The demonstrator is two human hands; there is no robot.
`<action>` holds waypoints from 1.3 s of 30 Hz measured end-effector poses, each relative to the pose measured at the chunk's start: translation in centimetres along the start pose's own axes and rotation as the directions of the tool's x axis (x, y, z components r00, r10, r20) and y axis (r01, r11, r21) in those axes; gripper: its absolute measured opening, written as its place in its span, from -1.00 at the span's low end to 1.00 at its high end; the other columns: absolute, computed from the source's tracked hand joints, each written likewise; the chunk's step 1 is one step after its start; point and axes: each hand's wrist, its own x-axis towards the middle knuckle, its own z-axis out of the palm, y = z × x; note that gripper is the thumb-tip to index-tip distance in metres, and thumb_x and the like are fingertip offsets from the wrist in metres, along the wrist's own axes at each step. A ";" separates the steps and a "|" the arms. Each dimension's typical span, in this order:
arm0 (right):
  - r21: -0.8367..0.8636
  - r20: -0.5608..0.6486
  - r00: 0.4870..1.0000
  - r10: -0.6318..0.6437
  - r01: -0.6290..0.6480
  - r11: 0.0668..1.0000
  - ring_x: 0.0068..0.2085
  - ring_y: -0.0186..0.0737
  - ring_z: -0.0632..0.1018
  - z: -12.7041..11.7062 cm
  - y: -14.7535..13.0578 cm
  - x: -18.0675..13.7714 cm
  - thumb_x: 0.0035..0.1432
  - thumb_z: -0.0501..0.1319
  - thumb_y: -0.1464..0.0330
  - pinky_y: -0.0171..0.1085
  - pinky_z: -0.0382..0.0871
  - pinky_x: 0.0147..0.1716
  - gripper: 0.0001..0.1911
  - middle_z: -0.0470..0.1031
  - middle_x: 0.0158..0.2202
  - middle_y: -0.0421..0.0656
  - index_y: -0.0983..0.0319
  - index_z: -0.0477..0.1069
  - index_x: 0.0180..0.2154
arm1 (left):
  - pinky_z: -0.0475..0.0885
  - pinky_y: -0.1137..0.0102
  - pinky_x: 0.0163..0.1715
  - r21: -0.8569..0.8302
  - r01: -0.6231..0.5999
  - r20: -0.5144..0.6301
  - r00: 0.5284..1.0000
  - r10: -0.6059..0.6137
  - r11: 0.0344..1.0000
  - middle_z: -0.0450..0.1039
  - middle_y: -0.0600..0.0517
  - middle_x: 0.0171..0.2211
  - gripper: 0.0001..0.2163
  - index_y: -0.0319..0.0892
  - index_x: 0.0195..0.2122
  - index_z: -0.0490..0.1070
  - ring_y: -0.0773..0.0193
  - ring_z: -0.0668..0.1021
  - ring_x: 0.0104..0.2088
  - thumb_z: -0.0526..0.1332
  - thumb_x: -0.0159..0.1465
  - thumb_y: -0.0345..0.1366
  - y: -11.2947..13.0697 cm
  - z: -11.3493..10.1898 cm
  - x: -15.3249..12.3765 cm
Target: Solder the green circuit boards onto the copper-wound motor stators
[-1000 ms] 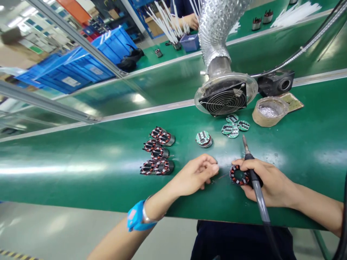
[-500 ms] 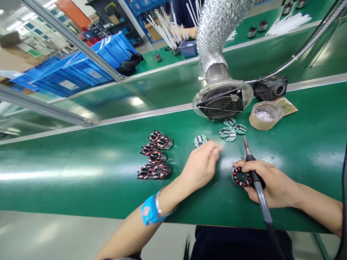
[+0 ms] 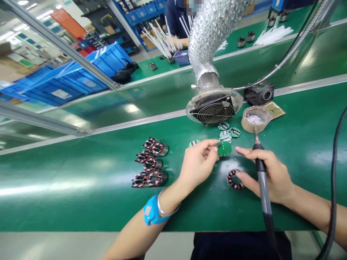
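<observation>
Right of centre, the green board [image 3: 224, 149] is pinched by the left hand [image 3: 196, 162], higher in the frame than the wound ring [image 3: 231, 183], which is overlapped by the thumb of the right hand [image 3: 275, 177] gripping the soldering iron [image 3: 264, 191].

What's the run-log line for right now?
left hand: pinching green circuit board | right hand: holding soldering iron | wound ring: on bench, by right thumb
</observation>
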 end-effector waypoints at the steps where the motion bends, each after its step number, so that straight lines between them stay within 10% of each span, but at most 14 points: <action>1: -0.031 -0.069 0.998 0.011 -0.014 0.999 -0.04 -0.08 0.59 0.2 -0.3 0.1 0.13 0.33 0.33 -0.16 0.54 -0.06 -0.56 0.52 -0.01 0.04 0.19 0.20 -0.02 | 0.56 0.39 -0.32 -0.175 0.105 0.062 0.994 -0.095 0.979 0.54 0.01 -0.42 -0.81 -0.24 -0.14 0.44 0.27 0.62 -0.40 0.15 0.27 -0.30 0.3 0.1 -0.5; 6: -0.114 -0.151 0.982 -0.113 0.097 0.989 -0.05 -0.05 0.60 0.8 -1.1 0.3 0.09 0.37 0.39 -0.13 0.55 -0.06 -0.56 0.54 -0.04 0.04 0.21 0.24 -0.04 | 0.57 0.43 -0.40 -0.558 0.377 0.275 0.925 -0.264 0.739 0.44 0.12 -0.53 -0.77 -0.25 -0.26 0.35 0.33 0.59 -0.49 0.32 0.11 -0.27 1.4 0.9 -1.9; 13: 0.066 0.094 0.963 -0.251 0.245 0.967 0.02 -0.10 0.55 -0.4 -0.8 1.4 0.14 0.24 0.49 -0.14 0.53 -0.04 -0.63 0.50 0.02 0.05 0.23 0.25 -0.02 | 0.54 0.41 -0.45 -0.557 0.478 0.551 0.825 -0.130 0.679 0.45 0.05 -0.49 -0.54 -0.28 -0.36 0.35 0.30 0.58 -0.52 0.39 0.00 0.04 1.6 0.9 -1.6; 20: -0.255 -0.164 0.946 -0.280 0.234 0.938 -0.09 -0.05 0.60 -0.7 -1.2 1.2 -0.06 0.46 0.43 -0.14 0.54 -0.14 -0.45 0.58 -0.12 -0.04 0.21 0.30 -0.05 | 0.36 0.51 -0.52 -0.567 0.185 0.228 0.972 -0.063 0.803 0.38 0.10 -0.62 -0.65 -0.29 -0.50 0.47 0.40 0.42 -0.56 0.22 0.23 -0.07 2.7 2.2 -2.0; 25: -0.130 0.126 0.975 -0.184 0.200 0.971 -0.09 -0.08 0.59 -2.5 -1.4 1.0 0.06 0.31 0.49 -0.13 0.49 -0.07 -0.61 0.56 -0.07 -0.03 0.21 0.29 -0.07 | 0.45 0.44 -0.29 -0.249 -0.119 0.122 0.981 0.153 0.961 0.59 -0.03 -0.29 -0.76 -0.25 -0.17 0.56 0.30 0.57 -0.35 0.11 0.33 -0.29 0.3 0.2 -2.2; 31: -0.023 0.468 0.880 -0.079 0.102 0.995 -0.24 -0.16 0.49 -2.5 -1.2 0.7 0.12 0.19 0.49 -0.16 0.46 -0.27 -0.66 0.51 -0.12 -0.07 0.18 0.27 -0.05 | 0.48 0.46 -0.20 -0.026 -0.346 0.323 0.885 0.335 0.938 0.63 0.02 -0.27 -0.84 -0.17 -0.18 0.56 0.30 0.62 -0.27 0.21 0.27 -0.43 -4.7 -1.2 -1.7; 39: -0.016 0.429 0.896 -0.117 0.137 0.990 0.00 -0.05 0.46 -1.9 -0.9 0.3 0.13 0.20 0.50 -0.05 0.41 -0.06 -0.56 0.44 0.06 0.01 0.22 0.23 0.06 | 0.50 0.47 -0.22 -0.331 -0.437 0.309 0.788 0.533 0.837 0.60 -0.05 -0.32 -0.93 -0.20 -0.29 0.58 0.31 0.61 -0.30 0.30 0.23 -0.37 -4.8 0.1 -1.0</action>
